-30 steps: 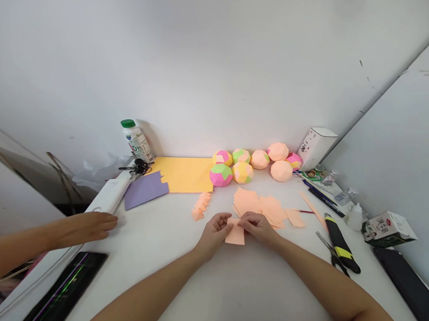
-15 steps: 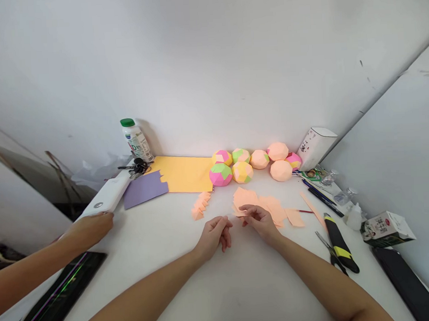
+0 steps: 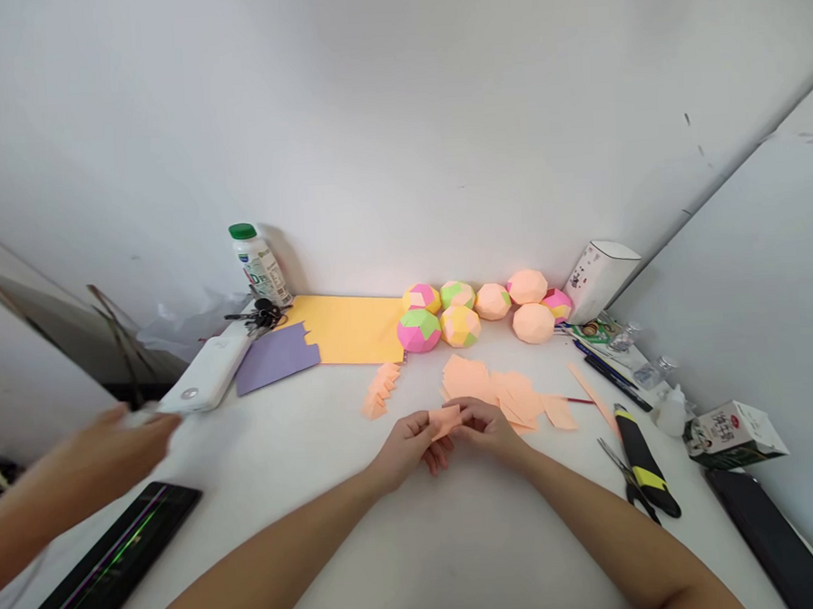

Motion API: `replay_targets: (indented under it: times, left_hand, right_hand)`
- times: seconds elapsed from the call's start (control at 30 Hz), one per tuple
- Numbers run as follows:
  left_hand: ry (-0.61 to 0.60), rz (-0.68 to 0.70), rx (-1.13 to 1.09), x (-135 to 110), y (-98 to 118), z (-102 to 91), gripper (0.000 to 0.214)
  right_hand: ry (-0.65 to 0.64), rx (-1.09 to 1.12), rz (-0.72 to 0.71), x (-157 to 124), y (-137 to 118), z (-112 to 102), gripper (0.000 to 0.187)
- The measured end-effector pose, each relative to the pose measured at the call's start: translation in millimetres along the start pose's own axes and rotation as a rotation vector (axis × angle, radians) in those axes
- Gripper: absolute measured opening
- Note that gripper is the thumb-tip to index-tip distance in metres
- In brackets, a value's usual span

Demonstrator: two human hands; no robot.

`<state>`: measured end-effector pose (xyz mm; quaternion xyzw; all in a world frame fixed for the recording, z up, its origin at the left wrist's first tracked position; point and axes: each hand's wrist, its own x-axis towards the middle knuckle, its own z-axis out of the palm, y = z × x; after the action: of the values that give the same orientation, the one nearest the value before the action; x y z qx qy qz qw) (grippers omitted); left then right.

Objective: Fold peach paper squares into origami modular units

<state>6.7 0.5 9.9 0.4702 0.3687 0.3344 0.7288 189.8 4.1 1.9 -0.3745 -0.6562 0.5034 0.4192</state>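
Between my two hands is a small peach paper piece (image 3: 444, 421), raised a little over the white table. My left hand (image 3: 409, 450) pinches its left edge, and my right hand (image 3: 487, 430) pinches the right edge. Just behind my right hand lies a spread of peach paper pieces (image 3: 466, 378). To the left of that, a row of folded peach units (image 3: 382, 389) rests on the table. Farther back, several faceted paper balls (image 3: 460, 326) in peach, pink, yellow and green sit against the wall.
Yellow sheet (image 3: 360, 330) and purple sheet (image 3: 277, 358) lie back left, beside a white power bank (image 3: 209, 371) and bottle (image 3: 260, 267). Another person's hand (image 3: 124, 446) is by the power bank, above a dark phone (image 3: 113, 561). Scissors (image 3: 630, 484) and a cutter (image 3: 645, 460) lie right.
My right hand has come left from the paper pile with a peach piece, and both hands now hold it. The other person's hand has drawn back left from the power bank.
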Motion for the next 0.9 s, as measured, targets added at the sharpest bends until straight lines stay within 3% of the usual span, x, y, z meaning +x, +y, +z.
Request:
replay_targets:
  times: [0.17, 0.37, 0.6, 0.9]
  left_hand:
    - [-0.036, -0.037, -0.015, -1.9, 5.0, -0.2, 0.034]
    - [-0.019, 0.039, 0.032, -4.6, 0.1, 0.8, 0.033]
    - [0.019, 0.044, 0.096, -2.5, -1.9, 2.9, 0.029]
    - [0.053, 0.023, 0.098, -3.0, -0.5, 4.5, 0.029]
  right_hand:
    - [0.059, 0.062, 0.094, 2.0, -5.6, 1.4, 0.018]
    - [0.084, 0.142, 0.220, 2.9, -7.0, 1.0, 0.016]
    - [0.072, 0.136, 0.233, 3.0, -3.9, 2.1, 0.017]
    - [0.078, 0.149, 0.211, 2.5, 6.3, 0.2, 0.032]
